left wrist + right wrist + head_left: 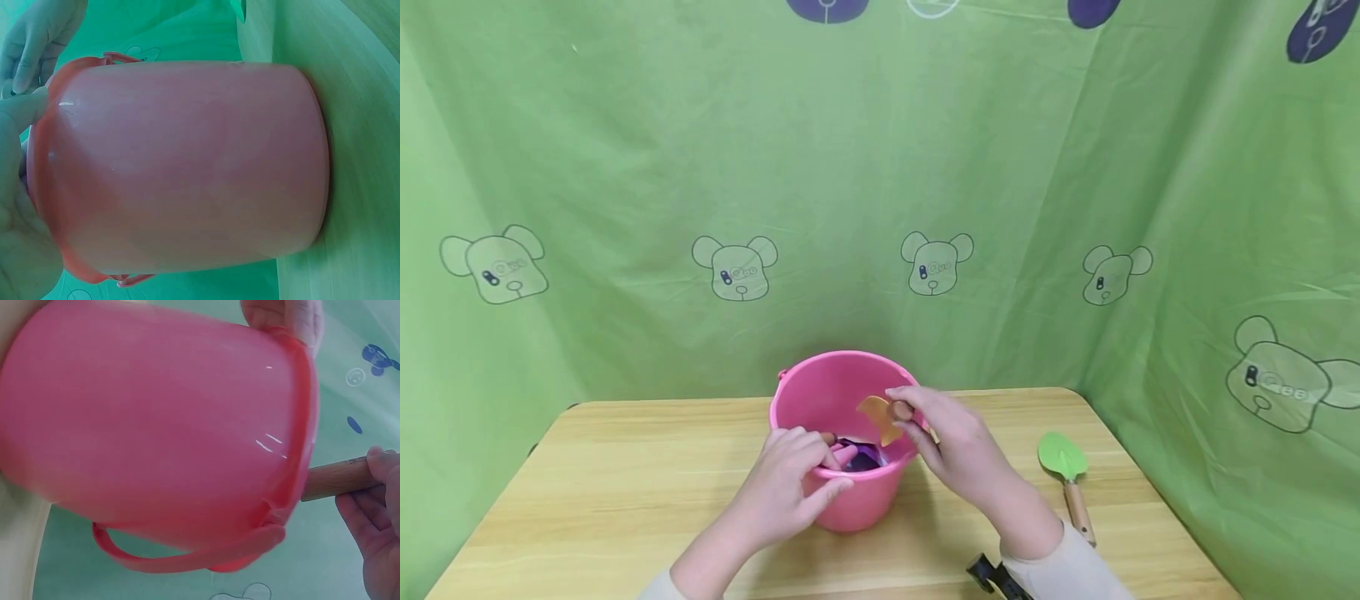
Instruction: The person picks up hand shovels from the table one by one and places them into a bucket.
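Note:
A pink bucket [857, 504] stands upright on the table. My left hand [786, 483] grips its near left rim, fingers over the edge inside and thumb outside. In my right hand [962, 450], held over the right rim, is a small garden tool with an orange head [877, 414]. Its wooden handle [337, 479] is pinched between thumb and fingers, and the head points down into the bucket. Purple and dark things [861, 456] lie inside, along with a wooden handle end [828, 437]; their kind is mostly hidden by the rim and left hand.
To the right on the wooden table [647, 483] lies a trowel with a green blade [1062, 456] and wooden handle. A green printed curtain [835, 167] encloses the back and sides. The bucket's pink carrying handle [175, 559] hangs down its side.

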Available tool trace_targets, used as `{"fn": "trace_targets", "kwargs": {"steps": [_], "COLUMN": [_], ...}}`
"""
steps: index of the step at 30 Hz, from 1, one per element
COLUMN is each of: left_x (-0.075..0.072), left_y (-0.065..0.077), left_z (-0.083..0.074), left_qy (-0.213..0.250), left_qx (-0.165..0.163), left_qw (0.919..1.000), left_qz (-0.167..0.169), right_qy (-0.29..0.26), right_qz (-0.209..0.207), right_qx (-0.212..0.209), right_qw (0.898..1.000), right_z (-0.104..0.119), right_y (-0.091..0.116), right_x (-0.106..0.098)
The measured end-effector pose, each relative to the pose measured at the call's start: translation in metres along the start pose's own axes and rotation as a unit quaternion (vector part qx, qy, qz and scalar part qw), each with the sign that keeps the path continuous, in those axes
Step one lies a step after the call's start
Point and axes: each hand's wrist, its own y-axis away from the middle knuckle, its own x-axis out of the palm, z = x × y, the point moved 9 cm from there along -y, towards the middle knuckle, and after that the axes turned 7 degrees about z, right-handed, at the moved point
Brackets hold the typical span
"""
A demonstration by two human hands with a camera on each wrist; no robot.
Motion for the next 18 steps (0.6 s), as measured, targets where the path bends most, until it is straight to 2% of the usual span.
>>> {"fn": "trace_targets", "kwargs": {"steps": [7,18], "left_x": [-0.002,-0.001], "left_y": [0.000,0.000], "left_z": [-0.002,-0.002], "left_qy": [-0.008,-0.010], "left_qx": [0.011,0.015], "left_qw": [0.9999,0.9998], "left_qz": [-0.008,-0.009], "right_qy": [0.008,-0.021], "right_qz": [0.072,0.104], "right_qx": [0.009,0.017], "right_qw": [0.997,0.994], "right_z": [-0.001,-0.005], "right_y": [-0.003,-0.004], "right_x": [0.022,0.038]}}
